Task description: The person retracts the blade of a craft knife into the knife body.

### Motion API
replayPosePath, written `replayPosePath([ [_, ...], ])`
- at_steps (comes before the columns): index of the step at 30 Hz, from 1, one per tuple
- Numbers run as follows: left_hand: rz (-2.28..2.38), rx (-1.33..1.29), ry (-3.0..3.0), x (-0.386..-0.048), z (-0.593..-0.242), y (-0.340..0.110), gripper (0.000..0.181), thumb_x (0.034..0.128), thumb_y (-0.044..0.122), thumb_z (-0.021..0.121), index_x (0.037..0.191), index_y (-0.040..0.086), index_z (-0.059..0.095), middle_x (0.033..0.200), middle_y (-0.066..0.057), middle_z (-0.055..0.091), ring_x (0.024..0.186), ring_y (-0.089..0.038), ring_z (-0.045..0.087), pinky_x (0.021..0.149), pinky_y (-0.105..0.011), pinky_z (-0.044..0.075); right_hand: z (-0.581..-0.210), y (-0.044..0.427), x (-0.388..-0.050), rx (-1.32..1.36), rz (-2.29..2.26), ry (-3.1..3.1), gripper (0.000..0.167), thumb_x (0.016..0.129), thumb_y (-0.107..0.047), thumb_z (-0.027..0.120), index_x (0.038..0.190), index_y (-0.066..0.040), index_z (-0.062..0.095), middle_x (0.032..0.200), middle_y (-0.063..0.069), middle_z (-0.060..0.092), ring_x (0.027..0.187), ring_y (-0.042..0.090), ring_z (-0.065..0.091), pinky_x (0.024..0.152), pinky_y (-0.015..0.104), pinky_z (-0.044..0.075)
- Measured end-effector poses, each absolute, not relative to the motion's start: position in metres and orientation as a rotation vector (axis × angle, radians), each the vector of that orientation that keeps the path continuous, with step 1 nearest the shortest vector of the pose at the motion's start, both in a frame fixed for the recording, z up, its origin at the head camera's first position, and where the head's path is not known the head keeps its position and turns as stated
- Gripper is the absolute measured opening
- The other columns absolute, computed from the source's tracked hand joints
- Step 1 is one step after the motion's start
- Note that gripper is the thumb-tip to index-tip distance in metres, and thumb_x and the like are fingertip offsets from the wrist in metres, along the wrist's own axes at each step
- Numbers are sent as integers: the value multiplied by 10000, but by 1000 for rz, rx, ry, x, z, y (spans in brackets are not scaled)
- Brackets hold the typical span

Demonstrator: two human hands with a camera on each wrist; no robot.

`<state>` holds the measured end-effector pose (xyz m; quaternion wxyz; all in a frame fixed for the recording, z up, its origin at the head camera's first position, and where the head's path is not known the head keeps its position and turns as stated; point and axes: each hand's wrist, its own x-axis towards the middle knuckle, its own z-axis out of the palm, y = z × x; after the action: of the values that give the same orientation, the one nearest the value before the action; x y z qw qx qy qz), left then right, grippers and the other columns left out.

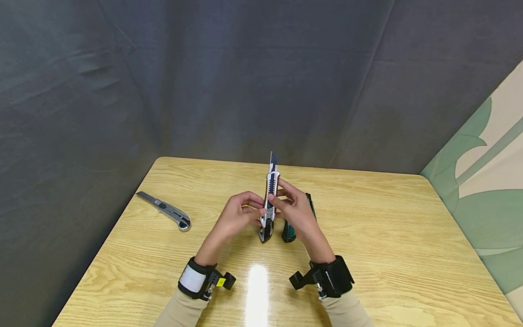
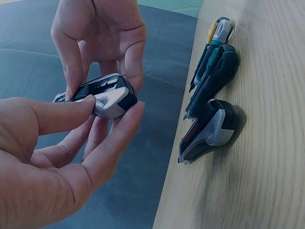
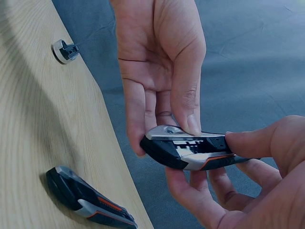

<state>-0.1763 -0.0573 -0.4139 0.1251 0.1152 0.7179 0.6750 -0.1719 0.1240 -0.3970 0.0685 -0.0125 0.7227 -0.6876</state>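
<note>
Slim silver-and-black metal box cutter (image 1: pixel 269 213) is up above our yellowish wood-grain counter (image 1: pixel 388 236), pinched by left grip (image 1: pixel 237 215) and right grip (image 1: pixel 297 211); blade (image 1: pixel 274 160)'s out, so we'd call that done, setting it down probably remains.

Both forearms (image 1: pixel 180 311) reach forward, slanting inward. The left grip (image 1: pixel 234 217) and right grip (image 1: pixel 300 214) face each other closely, each pinching with its thumb (image 2: pixel 62 114) against bent fingers (image 2: pixel 110 148).
</note>
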Motion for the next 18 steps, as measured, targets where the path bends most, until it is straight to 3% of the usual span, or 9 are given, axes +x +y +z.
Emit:
replayPosePath([
  [11,1964,335,2088,-175,-414,-57,226,911,14,689,1119,-36,616,1114,-209,586,913,-271,708,844,-581,595,-399,124,-172,-90,-2033,2215,574,953,-110,662,1448,-351,499,1184,159,560,900,222,618,732,380,633],
  [18,1955,341,2095,-176,-416,-58,215,914,8,681,1113,-39,616,1101,-208,581,888,-265,708,827,-561,606,-400,124,-172,-100,-2031,2215,586,942,-90,666,1434,-368,510,1176,144,569,904,225,623,787,484,620],
])
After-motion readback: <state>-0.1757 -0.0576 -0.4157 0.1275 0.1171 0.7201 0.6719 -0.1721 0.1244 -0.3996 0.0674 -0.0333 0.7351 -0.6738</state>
